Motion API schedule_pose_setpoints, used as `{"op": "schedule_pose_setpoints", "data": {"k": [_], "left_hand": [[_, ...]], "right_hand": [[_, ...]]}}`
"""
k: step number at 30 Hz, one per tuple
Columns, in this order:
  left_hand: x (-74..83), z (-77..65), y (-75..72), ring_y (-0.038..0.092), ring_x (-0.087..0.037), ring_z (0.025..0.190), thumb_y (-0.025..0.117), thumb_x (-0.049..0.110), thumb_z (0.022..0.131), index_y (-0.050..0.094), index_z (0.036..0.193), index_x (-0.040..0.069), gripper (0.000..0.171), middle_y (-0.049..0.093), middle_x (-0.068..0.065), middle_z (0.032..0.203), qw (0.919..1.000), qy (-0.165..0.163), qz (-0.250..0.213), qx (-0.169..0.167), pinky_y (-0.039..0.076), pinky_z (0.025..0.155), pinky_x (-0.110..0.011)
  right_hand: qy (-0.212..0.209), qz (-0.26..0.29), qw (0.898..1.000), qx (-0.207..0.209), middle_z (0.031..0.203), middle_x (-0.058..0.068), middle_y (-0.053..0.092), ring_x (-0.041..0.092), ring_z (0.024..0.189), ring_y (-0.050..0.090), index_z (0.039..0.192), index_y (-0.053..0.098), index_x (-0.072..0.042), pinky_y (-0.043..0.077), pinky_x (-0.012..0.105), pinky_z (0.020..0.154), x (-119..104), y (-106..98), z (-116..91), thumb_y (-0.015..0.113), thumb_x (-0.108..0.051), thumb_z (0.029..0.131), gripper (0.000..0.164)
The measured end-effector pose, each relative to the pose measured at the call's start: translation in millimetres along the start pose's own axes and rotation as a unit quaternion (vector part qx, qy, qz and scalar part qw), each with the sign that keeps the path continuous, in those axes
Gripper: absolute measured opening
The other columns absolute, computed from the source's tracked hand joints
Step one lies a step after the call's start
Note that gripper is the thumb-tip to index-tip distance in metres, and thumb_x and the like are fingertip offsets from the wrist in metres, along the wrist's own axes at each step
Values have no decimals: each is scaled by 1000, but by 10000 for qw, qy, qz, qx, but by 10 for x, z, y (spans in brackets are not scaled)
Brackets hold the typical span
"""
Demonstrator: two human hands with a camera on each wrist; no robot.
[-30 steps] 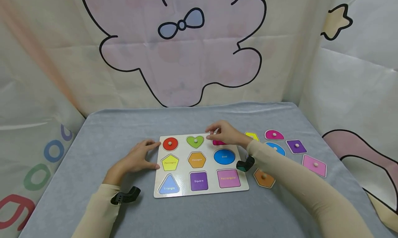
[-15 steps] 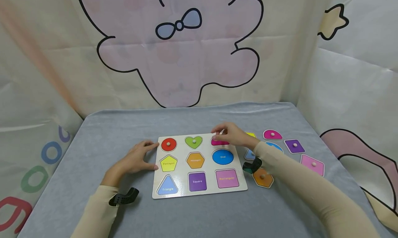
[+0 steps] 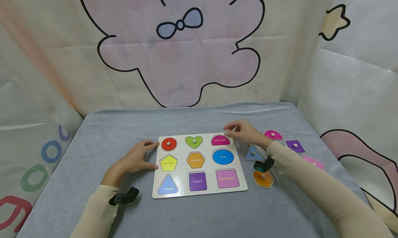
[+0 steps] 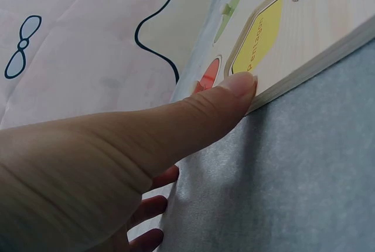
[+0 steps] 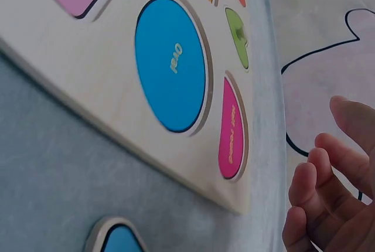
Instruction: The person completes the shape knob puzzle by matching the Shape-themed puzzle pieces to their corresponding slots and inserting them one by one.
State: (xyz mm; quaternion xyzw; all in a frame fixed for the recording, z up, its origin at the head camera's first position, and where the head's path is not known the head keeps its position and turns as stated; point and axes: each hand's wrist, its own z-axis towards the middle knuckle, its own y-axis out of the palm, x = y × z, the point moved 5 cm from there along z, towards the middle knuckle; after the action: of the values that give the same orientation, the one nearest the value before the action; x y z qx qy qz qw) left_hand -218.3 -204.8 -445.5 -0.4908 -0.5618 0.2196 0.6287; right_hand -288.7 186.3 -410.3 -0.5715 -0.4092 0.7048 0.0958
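Note:
A white puzzle board (image 3: 181,177) with labelled shape recesses lies flat on the cloth. Its red circle piece (image 3: 169,144) and green heart piece (image 3: 194,142) are seated, knobs up. At the board's left edge my left hand (image 3: 133,158) rests with fingers spread; in the left wrist view its thumb (image 4: 234,91) presses the edge near the yellow pentagon recess (image 4: 261,32). Holding nothing, my right hand (image 3: 245,131) hovers by the upper right corner, close to the pink half round recess (image 3: 220,140). Its fingers (image 5: 334,146) are loosely bent in the right wrist view.
Loose knobbed pieces lie right of the board: a blue triangle (image 3: 253,153), an orange hexagon (image 3: 263,178), a pink half round (image 3: 273,134), a purple square (image 3: 294,146) and a pink rectangle (image 3: 312,161), partly covered by the sleeve. Grey cloth (image 3: 186,217) covers the table.
My right hand has moved right, from beside the heart across the half round recess to the board's corner. It now hides the yellow and blue oval pieces. The left hand stays put.

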Motion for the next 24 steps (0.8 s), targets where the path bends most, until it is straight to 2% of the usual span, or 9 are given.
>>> {"op": "schedule_pose_setpoints", "data": {"k": [9, 13, 16, 24], "left_hand": [[-3, 1, 3, 39, -41, 136, 88, 43, 75, 46, 153, 12, 94, 45, -20, 147, 10000, -17, 9, -19, 33, 111, -67], [-1, -2, 1, 39, -41, 135, 88, 43, 75, 45, 153, 12, 93, 45, -20, 147, 10000, -38, 8, -26, 33, 111, -67], [-6, -1, 4, 39, -41, 135, 88, 43, 75, 46, 153, 13, 93, 45, -20, 148, 10000, -55, -5, -25, 33, 111, -67], [-32, 2, 18, 39, -41, 136, 88, 42, 75, 45, 153, 13, 93, 44, -20, 148, 9999, -108, -25, -35, 33, 112, -67]], "right_hand": [[28, -39, 9999, 116, 100, 16, 69, 15, 75, 58, 118, 71, 5, 50, 21, 68, 145, -90, -113, 69, -15, 96, 30], [7, 59, 9999, 95, 102, 19, 68, 20, 76, 59, 118, 70, 7, 51, 21, 67, 198, -128, -147, 66, -13, 97, 29], [161, 127, 9997, 107, 105, 20, 67, 24, 78, 60, 120, 69, 7, 52, 20, 68, 250, -167, -178, 65, -12, 98, 29], [342, -67, 9992, 199, 105, 19, 68, 21, 81, 59, 121, 68, 7, 52, 20, 69, 387, -312, -244, 65, -16, 99, 32]]}}
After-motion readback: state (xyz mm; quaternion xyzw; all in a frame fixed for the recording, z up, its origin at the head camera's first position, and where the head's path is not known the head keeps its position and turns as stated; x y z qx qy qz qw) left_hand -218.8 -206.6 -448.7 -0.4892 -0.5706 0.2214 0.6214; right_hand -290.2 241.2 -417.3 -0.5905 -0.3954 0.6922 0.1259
